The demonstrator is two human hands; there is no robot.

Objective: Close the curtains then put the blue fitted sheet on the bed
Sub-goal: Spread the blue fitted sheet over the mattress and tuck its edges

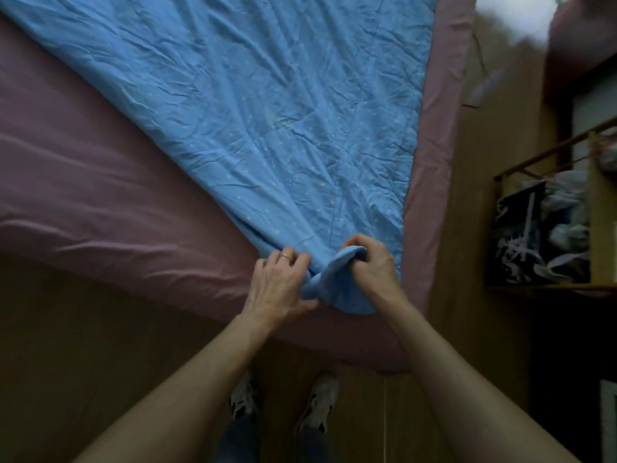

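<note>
Judging by the bunched cloth, time to seat a corner. Keep the near corner of the pink-covered bed (100, 195) in sight. Draw the blue fitted sheet (283, 111), spread aslant from far left down to that near corner, taut. Open its elastic pocket wide, then hook it down and under. On the left hand (280, 282): fingers bent, pinching the gathered edge, thumb reaching beneath the bunch. On the right hand (370, 265): fingers curled tight round a roll of the same corner.
</note>
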